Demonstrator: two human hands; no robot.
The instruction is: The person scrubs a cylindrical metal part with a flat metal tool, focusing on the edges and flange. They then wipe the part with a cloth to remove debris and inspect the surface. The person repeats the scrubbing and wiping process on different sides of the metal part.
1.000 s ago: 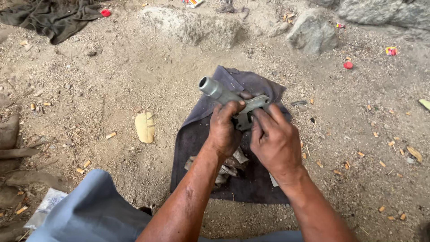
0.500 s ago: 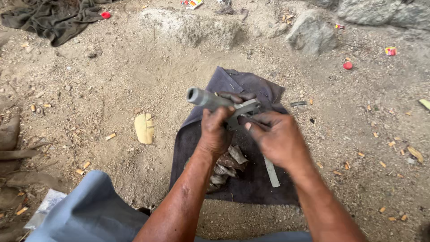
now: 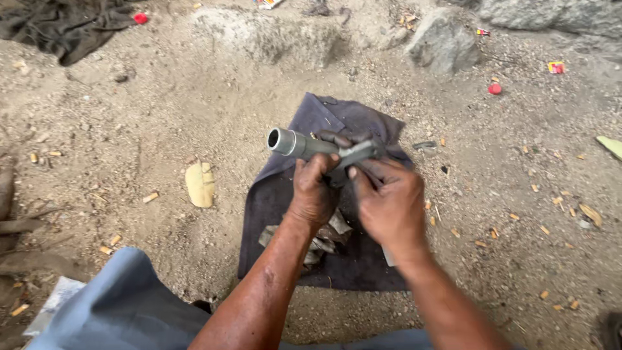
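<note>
Right hand [image 3: 389, 201] back on tube | grey metal tube [image 3: 295, 143], open-ended, both hands gripping

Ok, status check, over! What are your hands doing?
Left hand and right hand both shut on grey metal tube. Tube held above dark cloth on dirt. Metal scraps lie underneath; nothing in the way.

One grey metal tube [image 3: 295, 142], two hands, one dark cloth [image 3: 350, 116], two rocks, three red scraps.
</note>
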